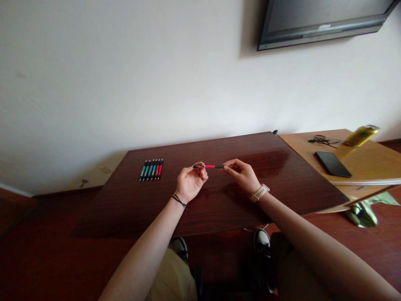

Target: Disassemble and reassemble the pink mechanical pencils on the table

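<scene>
Both hands (190, 184) (246, 177) hold a pink pen (209, 167) in closed fingers (233, 161).

Homelike room with wall-mounted television (326, 23), wooden table (214, 202).

The held pen (210, 166) is pink and black; the lined-up pens (151, 170) are teal-and-black or pink-and-black; the wood-grained table (219, 147) is dark reddish-brown; the watch strap (260, 193), beige; the can (361, 136), yellow.
</scene>
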Demonstrator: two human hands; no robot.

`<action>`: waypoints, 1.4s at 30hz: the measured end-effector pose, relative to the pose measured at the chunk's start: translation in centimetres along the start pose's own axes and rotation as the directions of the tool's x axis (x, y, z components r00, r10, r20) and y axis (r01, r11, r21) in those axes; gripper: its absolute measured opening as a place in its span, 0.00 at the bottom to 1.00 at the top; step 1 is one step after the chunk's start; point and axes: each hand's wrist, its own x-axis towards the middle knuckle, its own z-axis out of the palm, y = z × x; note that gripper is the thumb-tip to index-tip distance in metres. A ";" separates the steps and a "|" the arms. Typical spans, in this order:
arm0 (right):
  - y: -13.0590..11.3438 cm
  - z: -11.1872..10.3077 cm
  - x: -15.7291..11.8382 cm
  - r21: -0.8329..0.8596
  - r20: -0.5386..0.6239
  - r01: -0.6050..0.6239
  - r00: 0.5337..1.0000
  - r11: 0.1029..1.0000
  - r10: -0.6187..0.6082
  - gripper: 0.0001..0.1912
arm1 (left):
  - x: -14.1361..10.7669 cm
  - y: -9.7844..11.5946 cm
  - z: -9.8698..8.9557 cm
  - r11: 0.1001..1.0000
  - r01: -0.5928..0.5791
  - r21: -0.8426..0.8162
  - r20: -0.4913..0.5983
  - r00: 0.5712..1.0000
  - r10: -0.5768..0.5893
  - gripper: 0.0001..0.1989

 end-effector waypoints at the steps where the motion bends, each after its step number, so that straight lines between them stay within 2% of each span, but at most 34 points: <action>1: 0.0 0.0 0.0 0.001 -0.001 0.001 1.000 1.000 -0.001 0.18 | 0.0 0.0 0.0 1.000 -0.001 -0.001 -0.001 1.000 0.001 0.14; 16: 0.0 -0.2 0.0 0.004 -0.011 0.008 1.000 1.000 -0.008 0.19 | 0.1 0.0 -0.4 1.000 -0.006 0.025 -0.016 1.000 0.007 0.14; 22: 0.0 -0.1 0.1 0.010 -0.010 0.008 1.000 1.000 -0.008 0.19 | 0.1 0.0 -0.5 1.000 0.001 0.000 0.012 1.000 -0.001 0.15; 28: 0.0 -0.1 0.1 -0.008 -0.003 0.004 1.000 1.000 -0.004 0.19 | 0.1 -0.1 -0.1 1.000 -0.005 0.000 -0.028 1.000 0.005 0.15; 42: 0.1 -0.1 0.1 0.015 0.000 -0.002 1.000 1.000 0.002 0.18 | 0.1 -0.1 -0.2 1.000 -0.002 0.010 -0.001 1.000 0.002 0.15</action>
